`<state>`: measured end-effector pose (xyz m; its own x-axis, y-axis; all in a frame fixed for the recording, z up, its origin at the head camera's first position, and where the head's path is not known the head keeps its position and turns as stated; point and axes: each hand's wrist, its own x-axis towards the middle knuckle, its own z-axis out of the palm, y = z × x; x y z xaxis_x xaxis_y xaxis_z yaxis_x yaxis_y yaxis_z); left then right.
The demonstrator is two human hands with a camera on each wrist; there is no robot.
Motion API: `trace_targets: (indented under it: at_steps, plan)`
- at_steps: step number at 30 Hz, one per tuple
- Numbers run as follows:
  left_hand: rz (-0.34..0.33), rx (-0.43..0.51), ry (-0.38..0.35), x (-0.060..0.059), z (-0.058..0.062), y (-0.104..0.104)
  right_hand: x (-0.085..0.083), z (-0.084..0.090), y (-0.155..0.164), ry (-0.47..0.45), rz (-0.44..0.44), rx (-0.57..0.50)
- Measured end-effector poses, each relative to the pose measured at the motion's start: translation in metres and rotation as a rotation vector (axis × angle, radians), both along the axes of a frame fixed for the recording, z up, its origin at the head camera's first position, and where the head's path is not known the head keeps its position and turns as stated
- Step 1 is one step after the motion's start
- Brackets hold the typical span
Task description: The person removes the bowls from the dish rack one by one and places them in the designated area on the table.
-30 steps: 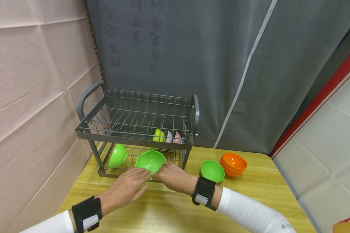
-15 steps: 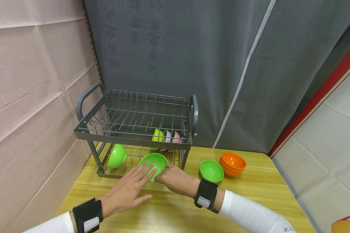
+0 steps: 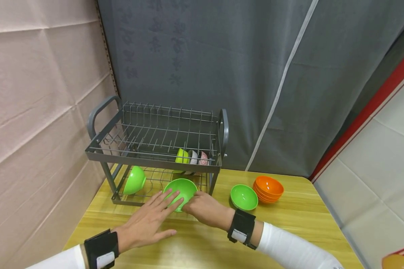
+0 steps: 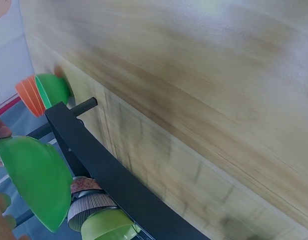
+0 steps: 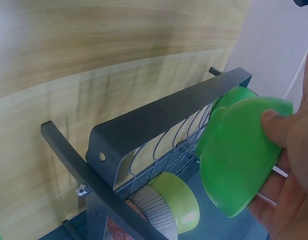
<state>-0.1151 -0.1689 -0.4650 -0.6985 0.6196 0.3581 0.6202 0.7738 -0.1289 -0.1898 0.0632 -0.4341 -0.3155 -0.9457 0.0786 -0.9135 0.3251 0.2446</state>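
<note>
Green bowl (image 3: 180, 188) stands tilted at the rack's (image 3: 155, 158) lower tier, front edge. Right hand (image 3: 205, 209) grips its rim at 4 o'clock; left hand (image 3: 148, 222) rests flat-fingered against it. Likely light, rigid, slick plastic; hold by the rim.

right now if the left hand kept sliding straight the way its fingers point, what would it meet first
The left hand already has its straight fingertips on the green bowl that the right hand grips. Straight on, it would press that bowl toward the dish rack, probably its lower tier; depth is unclear.
</note>
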Motion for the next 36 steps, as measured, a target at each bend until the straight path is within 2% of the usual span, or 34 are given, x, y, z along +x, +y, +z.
trace_targets:
  at_steps: [14, 24, 36]
  plan:
    - [-0.009, 0.003, -0.009, 0.000, 0.002, 0.006, 0.007, -0.003, 0.017, -0.033, -0.005, -0.007]
    - [-0.008, -0.001, -0.028, -0.001, 0.002, 0.008, 0.010, -0.005, 0.029, 0.007, 0.020, -0.035]
    - [-0.017, -0.020, -0.042, -0.002, 0.002, 0.014, 0.013, -0.008, 0.043, 0.008, 0.035, -0.065]
